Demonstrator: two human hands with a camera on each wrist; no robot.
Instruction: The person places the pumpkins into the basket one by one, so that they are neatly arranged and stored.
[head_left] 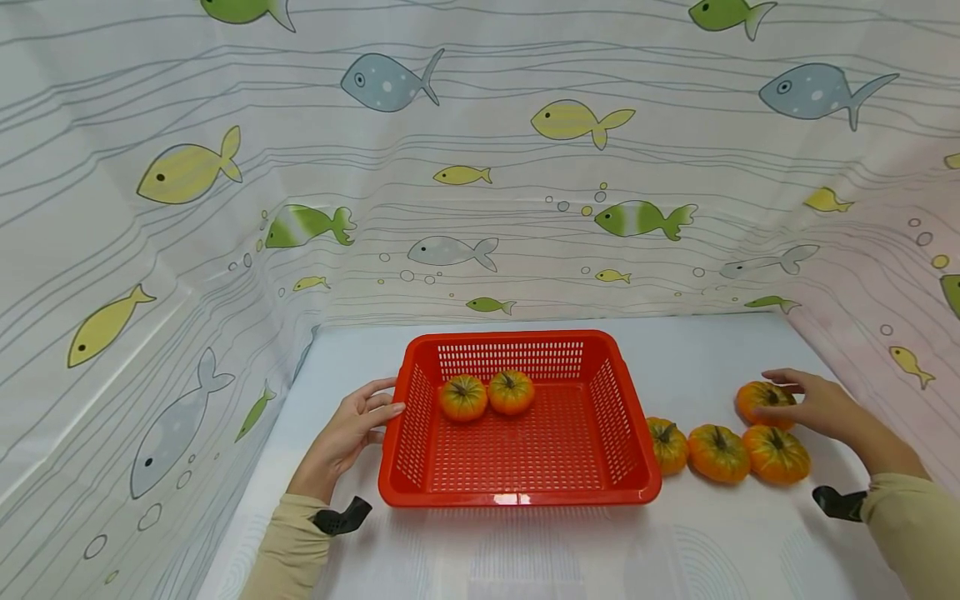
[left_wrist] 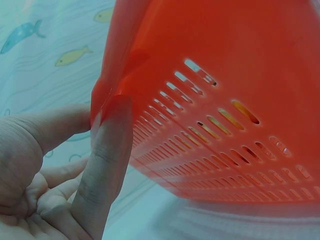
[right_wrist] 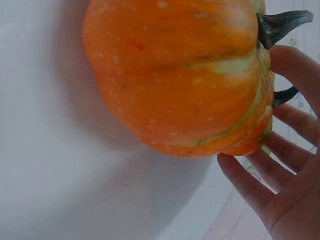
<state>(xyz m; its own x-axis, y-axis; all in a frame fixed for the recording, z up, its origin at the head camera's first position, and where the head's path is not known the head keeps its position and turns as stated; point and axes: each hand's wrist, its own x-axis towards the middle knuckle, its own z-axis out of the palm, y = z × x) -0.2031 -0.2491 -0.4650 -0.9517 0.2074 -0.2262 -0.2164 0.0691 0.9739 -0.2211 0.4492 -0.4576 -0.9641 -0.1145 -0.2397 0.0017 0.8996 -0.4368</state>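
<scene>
A red plastic basket (head_left: 517, 500) with slotted walls holds two small orange-and-green pumpkins (head_left: 463, 398) near its back left. At the basket's left rim, my left hand (head_left: 352, 429) pinches the edge between thumb and fingers; the left wrist view shows a finger (left_wrist: 107, 155) under the lip. Right of the basket, several more pumpkins (head_left: 718, 454) sit on the table. My right hand (head_left: 817, 406) is around the rearmost pumpkin (head_left: 753, 402), fingers on its far side and thumb on the near side. In the right wrist view a nearer pumpkin (right_wrist: 175, 75) largely hides the held one.
A pale table (head_left: 360, 350) lies under everything. Behind and at both sides hangs a white curtain (head_left: 525, 283) printed with fish. The front pumpkins form a row, the leftmost (head_left: 667, 446) right beside the basket's right wall.
</scene>
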